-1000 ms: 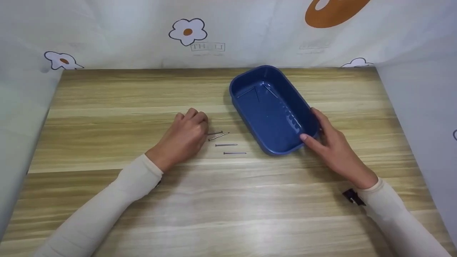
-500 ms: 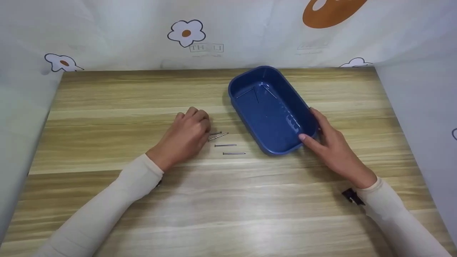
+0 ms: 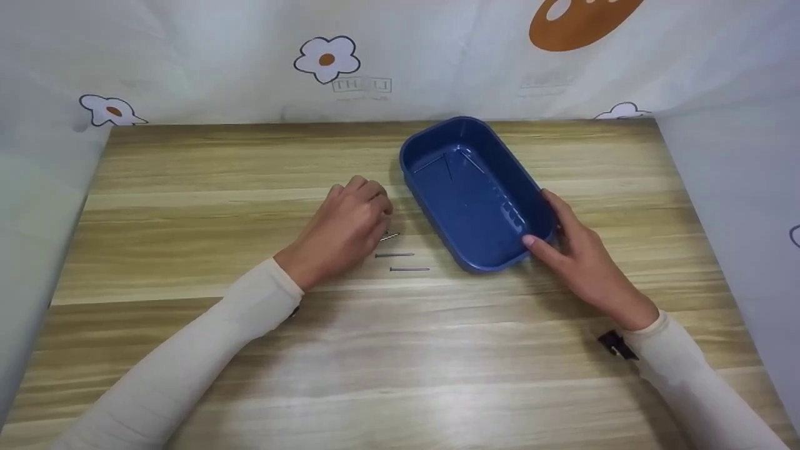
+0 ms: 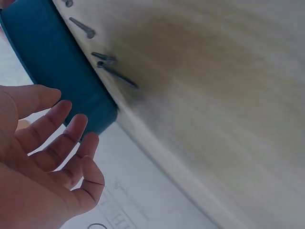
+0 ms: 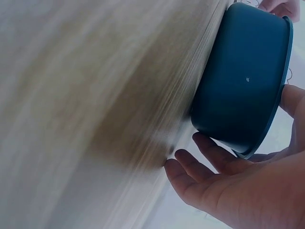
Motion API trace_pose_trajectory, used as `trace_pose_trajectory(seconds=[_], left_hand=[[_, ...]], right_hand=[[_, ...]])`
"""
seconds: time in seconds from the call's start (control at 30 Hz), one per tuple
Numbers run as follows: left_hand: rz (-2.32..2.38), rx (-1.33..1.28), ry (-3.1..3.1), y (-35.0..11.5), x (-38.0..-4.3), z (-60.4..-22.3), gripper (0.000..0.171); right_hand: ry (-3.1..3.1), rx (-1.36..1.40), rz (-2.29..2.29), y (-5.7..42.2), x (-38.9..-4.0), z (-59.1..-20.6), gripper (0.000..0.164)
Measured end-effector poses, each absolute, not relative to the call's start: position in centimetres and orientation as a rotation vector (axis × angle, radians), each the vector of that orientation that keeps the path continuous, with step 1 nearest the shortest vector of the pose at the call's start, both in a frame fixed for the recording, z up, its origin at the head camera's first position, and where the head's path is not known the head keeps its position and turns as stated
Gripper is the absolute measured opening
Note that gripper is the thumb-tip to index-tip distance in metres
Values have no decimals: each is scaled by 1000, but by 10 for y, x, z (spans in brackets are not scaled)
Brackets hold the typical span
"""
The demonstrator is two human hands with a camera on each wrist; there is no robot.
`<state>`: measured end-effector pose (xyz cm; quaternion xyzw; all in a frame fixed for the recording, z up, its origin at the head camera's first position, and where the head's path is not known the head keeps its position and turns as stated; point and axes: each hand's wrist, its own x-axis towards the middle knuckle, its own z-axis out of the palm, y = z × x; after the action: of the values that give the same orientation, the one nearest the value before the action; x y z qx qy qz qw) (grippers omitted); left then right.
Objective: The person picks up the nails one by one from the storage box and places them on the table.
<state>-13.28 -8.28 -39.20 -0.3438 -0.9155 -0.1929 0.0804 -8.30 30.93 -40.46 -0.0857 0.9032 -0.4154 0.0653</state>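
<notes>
A blue plastic tray (image 3: pixel 475 219) stands at a slant on the table, with three thin nails (image 3: pixel 472 162) lying in its far end. The right hand (image 3: pixel 587 269) grips the tray's near right corner, thumb over the rim and fingers against the outer wall (image 5: pixel 238 81). Left of the tray, the left hand (image 3: pixel 350 228) hovers with fingers loosely bent; between thumb and fingertips nothing shows in the left wrist view. Several nails (image 4: pixel 116 75) lie on the table beside the tray. Two of them, crossed, are partly hidden behind the left hand in the head view.
The wood-patterned table (image 3: pixel 400 362) reaches back to a pale sheet (image 3: pixel 437 56) printed with flowers. More pale sheeting (image 3: pixel 725 169) closes in the sides. Dark straps or mounts (image 3: pixel 619 345) sit at the wrists.
The left hand has shifted right and slightly away, nearer the tray, and covers more of the crossed nails. The right hand and tray have stayed put.
</notes>
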Motion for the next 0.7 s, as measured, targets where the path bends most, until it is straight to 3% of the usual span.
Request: trace_pose_trajectory(seconds=[0.7], left_hand=[[-414, -1075, -2670, -33, -157, -372, 19]], right_hand=[[2741, -261, -1248, 311, -83, -407, 80]])
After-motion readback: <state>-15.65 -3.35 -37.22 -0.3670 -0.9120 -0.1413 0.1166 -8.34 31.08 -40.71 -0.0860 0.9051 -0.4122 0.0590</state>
